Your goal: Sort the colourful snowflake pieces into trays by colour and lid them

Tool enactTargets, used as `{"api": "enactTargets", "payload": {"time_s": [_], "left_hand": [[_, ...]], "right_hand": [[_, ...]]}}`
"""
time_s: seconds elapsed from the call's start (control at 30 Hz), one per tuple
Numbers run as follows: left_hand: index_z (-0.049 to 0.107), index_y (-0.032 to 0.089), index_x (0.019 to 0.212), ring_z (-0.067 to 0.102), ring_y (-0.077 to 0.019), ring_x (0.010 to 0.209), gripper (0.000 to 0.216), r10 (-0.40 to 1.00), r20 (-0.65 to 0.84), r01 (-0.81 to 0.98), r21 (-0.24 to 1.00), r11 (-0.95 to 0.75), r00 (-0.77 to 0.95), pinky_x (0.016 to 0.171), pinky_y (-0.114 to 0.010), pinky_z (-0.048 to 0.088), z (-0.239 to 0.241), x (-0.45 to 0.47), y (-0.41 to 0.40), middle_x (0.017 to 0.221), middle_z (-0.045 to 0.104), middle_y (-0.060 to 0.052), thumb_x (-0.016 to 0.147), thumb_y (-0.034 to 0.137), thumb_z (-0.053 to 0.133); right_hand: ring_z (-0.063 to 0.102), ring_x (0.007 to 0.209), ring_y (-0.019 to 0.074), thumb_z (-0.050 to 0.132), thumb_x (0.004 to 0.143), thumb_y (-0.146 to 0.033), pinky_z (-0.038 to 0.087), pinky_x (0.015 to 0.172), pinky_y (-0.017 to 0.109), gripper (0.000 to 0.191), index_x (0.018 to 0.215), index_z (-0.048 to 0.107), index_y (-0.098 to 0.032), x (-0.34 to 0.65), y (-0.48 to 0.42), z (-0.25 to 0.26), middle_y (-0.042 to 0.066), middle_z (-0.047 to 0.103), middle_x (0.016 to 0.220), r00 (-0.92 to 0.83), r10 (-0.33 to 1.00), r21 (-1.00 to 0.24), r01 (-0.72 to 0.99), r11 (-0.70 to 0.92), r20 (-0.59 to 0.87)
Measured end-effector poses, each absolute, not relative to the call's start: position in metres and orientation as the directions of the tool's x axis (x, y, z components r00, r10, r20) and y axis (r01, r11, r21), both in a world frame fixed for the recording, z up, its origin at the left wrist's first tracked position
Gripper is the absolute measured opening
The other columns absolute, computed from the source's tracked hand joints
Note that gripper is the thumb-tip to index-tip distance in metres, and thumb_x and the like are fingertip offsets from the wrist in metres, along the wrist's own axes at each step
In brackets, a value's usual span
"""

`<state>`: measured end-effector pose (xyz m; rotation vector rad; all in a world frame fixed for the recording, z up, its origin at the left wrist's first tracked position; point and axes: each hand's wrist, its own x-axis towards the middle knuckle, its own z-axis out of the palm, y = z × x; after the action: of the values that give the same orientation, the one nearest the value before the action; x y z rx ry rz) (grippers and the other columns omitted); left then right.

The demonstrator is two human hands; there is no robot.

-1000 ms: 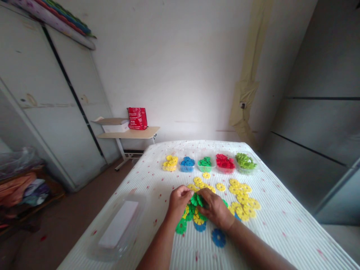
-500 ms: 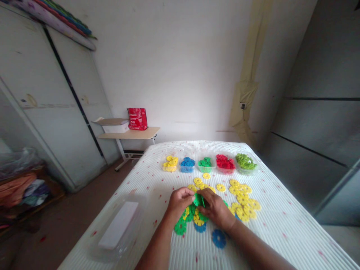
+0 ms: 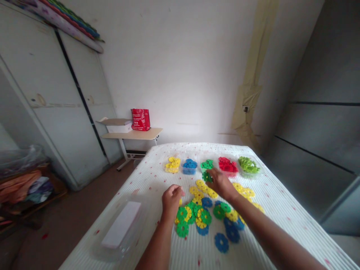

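Observation:
My right hand (image 3: pixel 221 183) is stretched toward the far row of tubs and pinches a dark green flower-shaped disc (image 3: pixel 207 176) just in front of the tub of dark green discs (image 3: pixel 207 165). My left hand (image 3: pixel 171 198) hovers with curled fingers at the left edge of the loose pile of discs (image 3: pixel 200 217), which mixes green, yellow and blue pieces; whether it holds anything is hidden. More yellow discs (image 3: pixel 243 190) lie to the right of my right wrist.
Tubs of yellow (image 3: pixel 172 165), blue (image 3: pixel 189 166), red (image 3: pixel 227 166) and light green (image 3: pixel 248 166) discs line the far side of the white ribbed tablecloth (image 3: pixel 281 225). A clear lidded box (image 3: pixel 119 227) lies at the near left. A side table with a red bag (image 3: pixel 141 119) stands beyond.
My right hand has left the pile and reached forward to the green tub with a green disc. My left hand has shifted slightly left. The view has tilted a little.

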<state>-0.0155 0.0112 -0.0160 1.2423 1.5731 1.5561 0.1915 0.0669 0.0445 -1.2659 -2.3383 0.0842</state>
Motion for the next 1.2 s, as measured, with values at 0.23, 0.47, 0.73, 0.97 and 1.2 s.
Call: {"api": "enactTargets", "payload": {"time_s": [0.23,0.47,0.73,0.97,1.2], "left_hand": [[0.058,0.017,0.062,0.057,-0.0144,0.056,0.022,0.893,0.216,0.28,0.954,-0.107,-0.395,0.057,-0.023,0.041,-0.024,-0.02,0.014,0.056,0.064,-0.001,0.072,0.037,0.054],[0.059,0.017,0.065,0.057,-0.0147,0.057,0.023,0.9,0.194,0.254,0.962,-0.098,-0.389,0.056,-0.023,0.042,-0.026,-0.022,0.017,0.058,0.065,-0.002,0.071,0.038,0.054],[0.058,0.017,0.063,0.057,-0.0145,0.056,0.023,0.897,0.207,0.232,0.965,-0.121,-0.391,0.054,-0.022,0.041,-0.028,-0.024,0.017,0.056,0.064,-0.001,0.069,0.039,0.056],[0.061,0.015,0.067,0.059,-0.015,0.061,0.019,0.916,0.165,0.139,0.983,-0.122,-0.366,0.059,-0.023,0.043,-0.017,-0.037,0.012,0.06,0.063,0.0,0.062,0.034,0.06],[0.065,0.015,0.067,0.055,-0.0143,0.062,0.015,0.994,0.078,0.258,0.965,-0.057,-0.073,0.058,-0.023,0.04,-0.004,-0.048,0.001,0.06,0.061,0.0,0.059,0.026,0.06]], "right_hand": [[0.062,0.08,0.0206,0.056,0.077,-0.016,0.045,0.067,0.029,0.041,0.117,0.052,-0.011,0.188,0.127,0.096,0.016,0.054,0.114,-0.3,0.868,-0.189,0.898,0.396,0.395],[0.06,0.078,0.018,0.037,0.088,-0.024,0.044,0.067,0.026,0.027,0.087,0.063,-0.017,0.236,0.088,0.046,0.009,0.063,0.088,-0.349,0.731,-0.121,0.854,0.506,0.587],[0.063,0.067,0.0192,0.037,0.08,-0.039,0.044,0.058,0.027,0.034,0.078,0.065,-0.02,0.345,0.05,-0.015,0.009,0.068,0.083,-0.01,0.836,-0.332,0.915,0.229,0.548],[0.064,0.074,0.0244,0.042,0.067,-0.048,0.046,0.063,0.031,0.038,0.075,0.067,-0.021,0.373,0.059,-0.023,0.007,0.071,0.079,0.318,0.846,-0.573,0.82,-0.018,0.428],[0.064,0.073,0.0229,0.04,0.069,-0.046,0.045,0.065,0.03,0.036,0.077,0.066,-0.022,0.367,0.057,-0.024,0.007,0.071,0.08,0.236,0.894,-0.534,0.846,0.003,0.38]]}}
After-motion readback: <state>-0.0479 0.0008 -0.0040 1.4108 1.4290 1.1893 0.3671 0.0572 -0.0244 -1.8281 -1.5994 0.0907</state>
